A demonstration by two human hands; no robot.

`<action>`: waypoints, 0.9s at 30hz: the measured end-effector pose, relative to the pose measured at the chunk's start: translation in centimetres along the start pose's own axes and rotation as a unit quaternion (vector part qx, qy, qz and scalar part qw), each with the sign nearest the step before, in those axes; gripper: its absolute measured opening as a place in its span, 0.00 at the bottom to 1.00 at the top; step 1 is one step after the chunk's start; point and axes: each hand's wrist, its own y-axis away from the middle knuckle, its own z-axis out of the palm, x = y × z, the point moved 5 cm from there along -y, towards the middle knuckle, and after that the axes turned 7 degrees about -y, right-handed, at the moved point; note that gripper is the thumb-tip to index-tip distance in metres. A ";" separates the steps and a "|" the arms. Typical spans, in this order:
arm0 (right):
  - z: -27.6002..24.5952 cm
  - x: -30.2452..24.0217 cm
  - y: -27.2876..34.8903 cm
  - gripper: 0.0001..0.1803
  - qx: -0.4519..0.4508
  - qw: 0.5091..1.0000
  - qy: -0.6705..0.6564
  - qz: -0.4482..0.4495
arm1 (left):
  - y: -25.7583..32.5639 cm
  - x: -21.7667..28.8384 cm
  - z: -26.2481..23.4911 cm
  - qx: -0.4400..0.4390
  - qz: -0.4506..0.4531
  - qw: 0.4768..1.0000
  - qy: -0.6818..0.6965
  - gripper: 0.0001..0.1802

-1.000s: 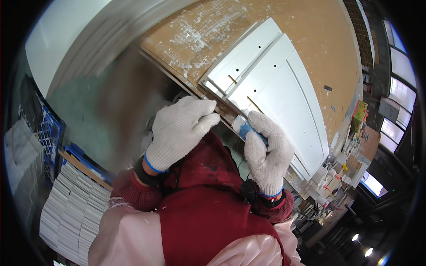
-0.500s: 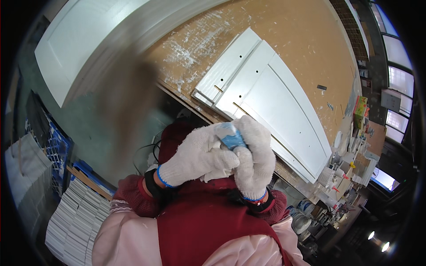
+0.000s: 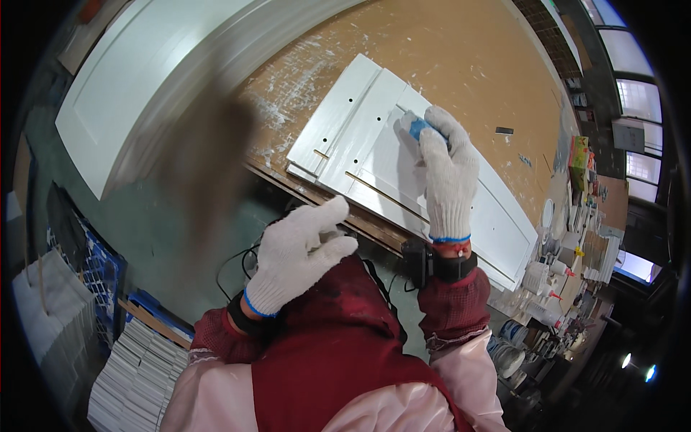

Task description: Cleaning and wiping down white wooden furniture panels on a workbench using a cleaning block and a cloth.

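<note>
My right hand (image 3: 450,173), in a white knitted glove with a blue cuff edge, is closed around a small blue-and-white piece (image 3: 420,128), which looks like a folded pad. It is over the upper part of a white panel (image 3: 381,169) with a curved edge, and its shadow falls on the surface. Whether the piece touches the panel I cannot tell. Narrow slots and several dark holes show in the panel. Nearer to me, off the table's front edge, my gloved left hand (image 3: 299,245) holds nothing, with thumb and fingers apart.
The panel lies on a brown worktable (image 3: 461,43) smeared with white paint. A large white panel (image 3: 144,79) stands at the left. Bottles (image 3: 551,288) and tubs crowd the right side. Stacked white strips (image 3: 137,378) are at lower left, near a blue crate (image 3: 104,281).
My hands were together in front of my chest around the blue piece. They have parted: the right carried the piece forward over the panel, and the left let go, moving slightly lower.
</note>
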 end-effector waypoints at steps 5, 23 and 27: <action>0.2 1.0 -1.7 0.21 0.038 0.998 -0.043 -0.039 | -0.5 1.3 -2.2 0.085 0.013 0.992 -0.092 0.15; -0.1 -1.9 -3.2 0.19 0.094 0.987 0.071 -0.106 | -1.3 2.0 -1.5 0.006 0.004 0.998 0.064 0.17; 0.4 -2.6 -4.6 0.19 0.105 0.981 0.139 -0.084 | -1.8 1.7 -1.9 0.007 0.006 0.990 -0.137 0.18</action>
